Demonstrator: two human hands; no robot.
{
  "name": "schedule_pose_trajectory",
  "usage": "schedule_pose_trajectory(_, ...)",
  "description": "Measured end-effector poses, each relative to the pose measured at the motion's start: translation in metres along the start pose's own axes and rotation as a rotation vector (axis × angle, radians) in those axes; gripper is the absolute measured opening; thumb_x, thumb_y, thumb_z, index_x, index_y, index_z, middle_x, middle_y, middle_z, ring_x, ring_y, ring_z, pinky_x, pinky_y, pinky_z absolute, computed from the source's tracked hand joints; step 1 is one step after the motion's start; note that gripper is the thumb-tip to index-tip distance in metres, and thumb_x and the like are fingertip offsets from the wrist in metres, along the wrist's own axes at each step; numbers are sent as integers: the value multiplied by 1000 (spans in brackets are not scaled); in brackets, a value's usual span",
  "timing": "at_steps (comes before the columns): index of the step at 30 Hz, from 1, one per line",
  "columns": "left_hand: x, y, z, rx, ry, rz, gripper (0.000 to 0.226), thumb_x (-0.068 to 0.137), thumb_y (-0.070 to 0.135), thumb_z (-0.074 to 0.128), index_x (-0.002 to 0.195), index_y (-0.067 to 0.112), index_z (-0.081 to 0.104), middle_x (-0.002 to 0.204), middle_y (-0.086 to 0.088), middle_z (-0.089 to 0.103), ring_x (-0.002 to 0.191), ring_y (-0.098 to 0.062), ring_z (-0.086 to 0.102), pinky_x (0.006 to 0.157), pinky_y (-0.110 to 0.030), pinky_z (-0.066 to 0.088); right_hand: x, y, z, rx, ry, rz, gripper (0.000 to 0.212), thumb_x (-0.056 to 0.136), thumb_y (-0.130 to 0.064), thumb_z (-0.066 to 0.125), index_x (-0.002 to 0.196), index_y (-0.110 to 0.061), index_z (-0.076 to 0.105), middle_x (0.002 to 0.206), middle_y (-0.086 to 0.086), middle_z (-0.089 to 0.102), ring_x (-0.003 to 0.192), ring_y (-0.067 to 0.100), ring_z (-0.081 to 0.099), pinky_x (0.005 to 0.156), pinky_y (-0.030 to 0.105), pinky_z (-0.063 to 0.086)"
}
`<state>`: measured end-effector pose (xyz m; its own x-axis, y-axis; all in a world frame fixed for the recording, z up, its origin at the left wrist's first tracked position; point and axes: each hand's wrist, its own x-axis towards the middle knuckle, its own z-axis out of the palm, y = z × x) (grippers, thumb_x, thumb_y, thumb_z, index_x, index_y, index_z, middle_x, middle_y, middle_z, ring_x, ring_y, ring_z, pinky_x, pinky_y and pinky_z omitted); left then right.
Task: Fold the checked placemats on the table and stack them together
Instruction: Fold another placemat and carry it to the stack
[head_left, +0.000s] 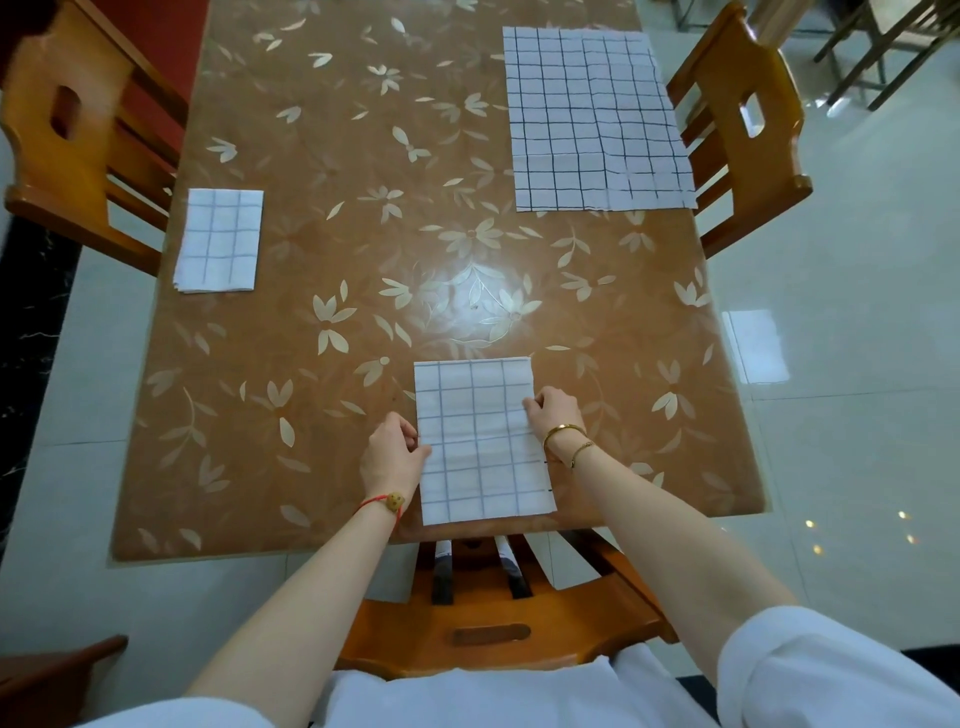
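Note:
A folded white placemat with dark checks (480, 441) lies at the near edge of the table. My left hand (392, 457) pinches its left edge with curled fingers. My right hand (553, 413) grips its right edge. A second folded checked placemat (221, 239) lies at the table's left side. An unfolded checked placemat (597, 119) is spread flat at the far right corner.
The brown table (363, 234) has a glossy flower-patterned cover. Wooden chairs stand at the left (78, 135), at the right (743, 124) and right in front of me (493, 608) under the near edge. A pale tiled floor surrounds the table.

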<state>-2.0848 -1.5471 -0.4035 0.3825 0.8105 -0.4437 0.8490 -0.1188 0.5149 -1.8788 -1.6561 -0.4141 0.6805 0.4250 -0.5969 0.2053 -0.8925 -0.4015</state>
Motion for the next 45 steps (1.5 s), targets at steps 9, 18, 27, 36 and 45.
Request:
schedule_pose_trajectory(9,9,6,-3,106,-128,218,25,83,11,71,92,24,52,82,6,56,74,-13,54,58,-23,39,-1,13,-3,18,75,26,27,98,-33,49,98,-8,60,95,9,65,80,23,57,64,31,44)
schedule_pose_trajectory(18,19,2,-10,193,7,385,36,94,23,60,129,19,59,96,7,51,92,-14,49,69,-29,50,-11,-24,9,-300,442,-512,22,95,-19,48,107,-5,61,105,11,58,92,25,52,81,37,49)
schedule_pose_trajectory(27,50,19,-11,627,-124,422,67,102,20,40,158,21,6,165,8,3,150,-33,6,121,-53,16,-13,-74,50,-596,-41,-609,57,103,-36,23,156,-18,8,163,-7,4,150,28,-7,120,54,7)
schedule_pose_trajectory(36,54,19,-5,686,-182,415,68,101,13,37,158,22,4,165,10,-6,151,-33,-5,119,-62,5,-7,-53,39,-563,-32,-580,55,104,-38,18,155,-19,13,163,-7,8,150,23,-8,120,53,-2)
schedule_pose_trajectory(45,54,18,-8,677,-214,411,69,100,11,34,158,22,-2,165,11,-10,151,-33,-7,118,-64,3,-2,4,-1,-432,178,-357,53,103,-35,20,153,-15,25,160,-4,23,150,22,-1,121,50,-4)
